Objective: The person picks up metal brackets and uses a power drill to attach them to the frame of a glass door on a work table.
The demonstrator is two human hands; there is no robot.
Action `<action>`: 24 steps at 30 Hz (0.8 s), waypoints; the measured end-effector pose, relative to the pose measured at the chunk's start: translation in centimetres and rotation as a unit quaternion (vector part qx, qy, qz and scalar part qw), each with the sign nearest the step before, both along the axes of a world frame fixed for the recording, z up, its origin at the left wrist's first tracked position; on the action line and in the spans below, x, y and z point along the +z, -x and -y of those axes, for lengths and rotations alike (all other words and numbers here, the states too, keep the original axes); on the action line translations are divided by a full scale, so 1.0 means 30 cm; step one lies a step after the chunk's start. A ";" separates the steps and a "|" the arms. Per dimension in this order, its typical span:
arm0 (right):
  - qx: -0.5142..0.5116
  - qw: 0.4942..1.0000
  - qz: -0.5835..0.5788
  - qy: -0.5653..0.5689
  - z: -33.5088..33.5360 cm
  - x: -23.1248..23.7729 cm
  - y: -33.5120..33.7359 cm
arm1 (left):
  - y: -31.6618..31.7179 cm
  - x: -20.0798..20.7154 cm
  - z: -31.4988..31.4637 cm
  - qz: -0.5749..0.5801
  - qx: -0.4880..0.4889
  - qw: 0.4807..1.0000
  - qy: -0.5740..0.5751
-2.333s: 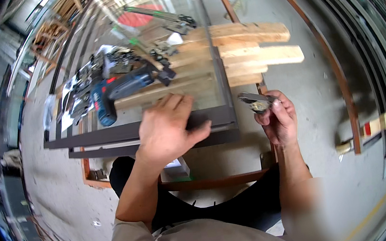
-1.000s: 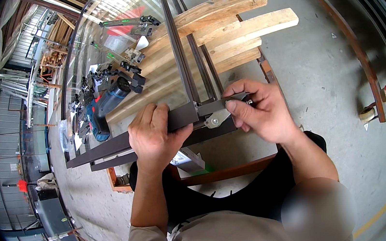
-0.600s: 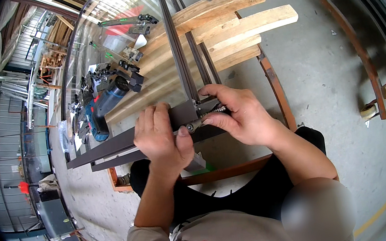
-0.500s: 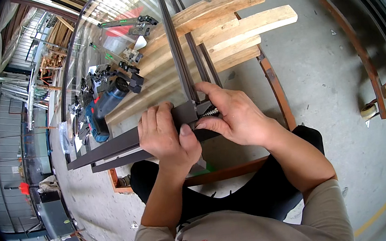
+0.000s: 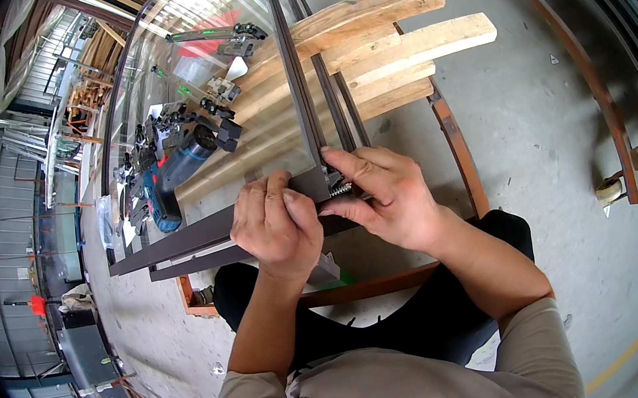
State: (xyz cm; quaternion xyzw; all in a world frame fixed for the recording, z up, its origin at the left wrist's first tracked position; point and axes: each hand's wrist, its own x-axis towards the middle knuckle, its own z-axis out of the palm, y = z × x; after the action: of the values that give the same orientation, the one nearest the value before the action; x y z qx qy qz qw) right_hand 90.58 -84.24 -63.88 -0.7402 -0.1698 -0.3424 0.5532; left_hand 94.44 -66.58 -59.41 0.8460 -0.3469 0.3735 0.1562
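Observation:
A glazed frame (image 5: 199,239) with dark brown metal bars lies in front of me, its near corner between my hands. My left hand (image 5: 276,225) is closed over the near bar just left of that corner, fingers curled over the top. At the corner, a small shiny ribbed metal piece (image 5: 342,189), like a screw or spring, shows between the thumb and forefinger of my right hand (image 5: 393,199). That forefinger touches the side bar and the thumb lies below the ribbed piece. The right palm hides the piece's outer end.
Thick wooden planks (image 5: 415,40) lie under the glass on a rusty metal stand (image 5: 459,152). A blue and black cordless drill (image 5: 179,173) and several black metal fittings (image 5: 225,127) sit to the left. A roll of tape (image 5: 610,191) hangs at a rack, right.
My left thumb has lifted off the corner and drawn back beside the fingers. My right forefinger has slid slightly down along the side bar. The view has shifted slightly.

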 end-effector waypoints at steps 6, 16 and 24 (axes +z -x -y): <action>0.066 0.995 -0.030 -0.068 0.016 -0.029 -0.003 | 0.008 0.029 -0.014 -0.025 -0.026 0.999 -0.014; -0.057 0.995 -0.030 -0.077 -0.077 -0.012 0.030 | -0.009 0.002 -0.012 0.000 0.008 1.000 0.025; -0.103 0.987 0.117 -0.032 -0.078 -0.070 0.018 | -0.022 -0.026 -0.017 0.032 0.008 0.999 0.026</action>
State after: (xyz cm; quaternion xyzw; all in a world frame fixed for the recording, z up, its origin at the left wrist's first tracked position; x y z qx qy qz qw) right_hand 90.04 -81.89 -65.98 -0.6903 -0.1450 -0.4872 0.5149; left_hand 95.10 -66.06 -60.17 0.8320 -0.3354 0.4103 0.1641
